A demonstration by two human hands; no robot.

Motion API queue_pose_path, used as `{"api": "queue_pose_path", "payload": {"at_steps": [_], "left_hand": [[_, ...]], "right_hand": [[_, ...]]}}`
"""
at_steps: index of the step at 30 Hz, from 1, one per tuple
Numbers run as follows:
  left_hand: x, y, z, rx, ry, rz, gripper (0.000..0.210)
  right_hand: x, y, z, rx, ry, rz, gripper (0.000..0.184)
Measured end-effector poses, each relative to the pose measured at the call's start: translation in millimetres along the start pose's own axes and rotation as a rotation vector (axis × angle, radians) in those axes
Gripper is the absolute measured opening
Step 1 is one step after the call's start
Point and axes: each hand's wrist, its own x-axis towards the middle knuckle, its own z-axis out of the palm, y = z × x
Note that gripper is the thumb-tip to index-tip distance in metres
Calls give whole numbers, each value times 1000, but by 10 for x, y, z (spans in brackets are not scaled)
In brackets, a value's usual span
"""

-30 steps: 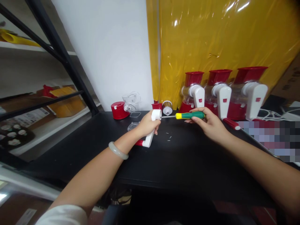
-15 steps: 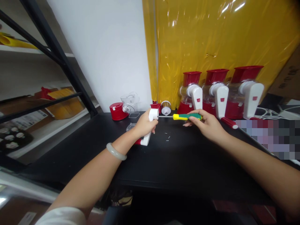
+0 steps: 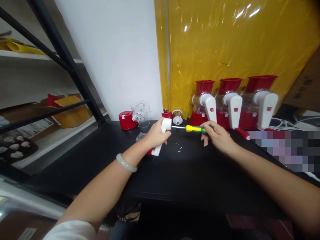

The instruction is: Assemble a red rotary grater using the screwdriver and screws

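My left hand (image 3: 158, 134) is closed around a white crank handle (image 3: 166, 124) with a red grip at its lower end. The handle's round white end faces right. My right hand (image 3: 217, 136) grips a green and yellow screwdriver (image 3: 195, 128) by the rear of its handle, held level. The metal shaft points left, and its tip meets the round end of the crank; how deep it sits inside is hidden. Several small screw-like pieces (image 3: 179, 147) lie on the black table (image 3: 190, 176) below the screwdriver.
Behind my left hand are a red base (image 3: 127, 120), a clear plastic housing (image 3: 140, 111) and a metal grating drum (image 3: 177, 117). Three assembled red and white rotary graters (image 3: 234, 103) stand at the back right. A black-framed shelf (image 3: 72, 71) rises at the left.
The fingers of my right hand have shifted back along the screwdriver handle and turned. Its tip stays at the crank's end. The view has moved slightly.
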Motion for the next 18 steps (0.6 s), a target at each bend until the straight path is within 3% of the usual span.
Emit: {"api": "queue_pose_path", "payload": {"at_steps": [4, 6, 9, 13, 18], "left_hand": [[21, -14, 37, -121, -20, -4, 44], [81, -40, 54, -204, -13, -11, 55], [240, -96, 65, -293, 16, -81, 44], [444, -171, 80, -411, 93, -273, 36], [420, -256, 98, -439, 164, -316, 31]], "right_hand": [[99, 32, 87, 183, 81, 46, 42], [186, 10, 126, 286, 128, 118, 34], [355, -74, 174, 395, 130, 209, 19], [577, -191, 269, 448, 207, 167, 24], [608, -136, 426, 479, 246, 161, 11]]}}
